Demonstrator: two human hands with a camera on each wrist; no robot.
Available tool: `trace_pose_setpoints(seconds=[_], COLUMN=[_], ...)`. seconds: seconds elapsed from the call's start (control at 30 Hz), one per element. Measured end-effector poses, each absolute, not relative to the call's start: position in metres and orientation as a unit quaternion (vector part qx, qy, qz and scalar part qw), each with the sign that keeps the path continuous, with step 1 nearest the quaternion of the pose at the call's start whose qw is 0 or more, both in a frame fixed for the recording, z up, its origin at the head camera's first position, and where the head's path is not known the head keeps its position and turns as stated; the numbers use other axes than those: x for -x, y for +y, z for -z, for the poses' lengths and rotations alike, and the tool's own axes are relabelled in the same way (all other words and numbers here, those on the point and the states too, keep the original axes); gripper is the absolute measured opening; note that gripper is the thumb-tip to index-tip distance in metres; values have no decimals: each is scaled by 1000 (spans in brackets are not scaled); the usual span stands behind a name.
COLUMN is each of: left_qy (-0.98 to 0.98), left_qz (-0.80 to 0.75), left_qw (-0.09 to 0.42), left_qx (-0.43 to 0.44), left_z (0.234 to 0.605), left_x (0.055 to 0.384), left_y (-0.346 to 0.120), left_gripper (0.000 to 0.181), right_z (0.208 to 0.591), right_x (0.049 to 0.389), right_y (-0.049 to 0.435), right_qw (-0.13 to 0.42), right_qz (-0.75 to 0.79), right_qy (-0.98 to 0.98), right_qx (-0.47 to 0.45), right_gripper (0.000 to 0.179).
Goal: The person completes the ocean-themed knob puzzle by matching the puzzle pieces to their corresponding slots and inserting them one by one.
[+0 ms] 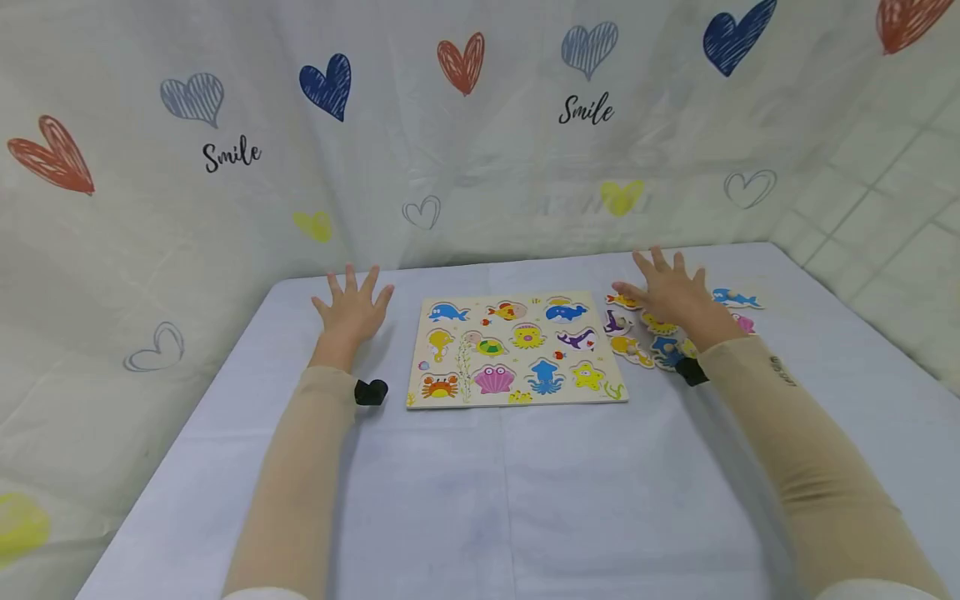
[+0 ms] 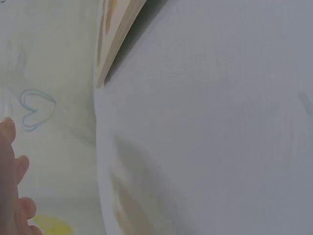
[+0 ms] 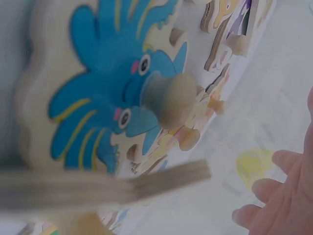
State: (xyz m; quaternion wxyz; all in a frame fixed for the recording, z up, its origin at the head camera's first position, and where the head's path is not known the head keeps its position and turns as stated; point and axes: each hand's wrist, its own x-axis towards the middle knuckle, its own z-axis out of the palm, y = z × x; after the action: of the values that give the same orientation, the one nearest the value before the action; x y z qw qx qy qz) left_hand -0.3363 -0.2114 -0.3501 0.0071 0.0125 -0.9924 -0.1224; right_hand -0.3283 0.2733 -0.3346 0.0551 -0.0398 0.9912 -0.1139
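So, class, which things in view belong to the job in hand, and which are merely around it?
Likely the job:
sea-creature puzzle board
knobbed wooden pieces beside it

Merely around it:
pale tablecloth
heart-printed backdrop
black wrist attachments

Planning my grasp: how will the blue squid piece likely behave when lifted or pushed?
The squid is probably stiff: nearby pieces show thick, wood-like cut edges. Its flat shape suggests it would slide rather than roll, perhaps nudging the crowded pieces. The rounded knob sticks out, so it should lift fairly easily.
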Motion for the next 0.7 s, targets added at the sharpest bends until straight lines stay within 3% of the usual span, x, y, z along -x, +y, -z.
trace_pose_setpoints(seconds=[0.7], left_qy=[-989], left_qz=[145], left_qw=[-14], left_qx=[32], left_z=[358], left_x=[332], left_y=[-189], left_gripper=[68], right_z=[338], right_x=[317], right_y=[272], right_qw=[85], right_qz=[126], right_qy=[984], right_qx=[98], right_gripper=[88])
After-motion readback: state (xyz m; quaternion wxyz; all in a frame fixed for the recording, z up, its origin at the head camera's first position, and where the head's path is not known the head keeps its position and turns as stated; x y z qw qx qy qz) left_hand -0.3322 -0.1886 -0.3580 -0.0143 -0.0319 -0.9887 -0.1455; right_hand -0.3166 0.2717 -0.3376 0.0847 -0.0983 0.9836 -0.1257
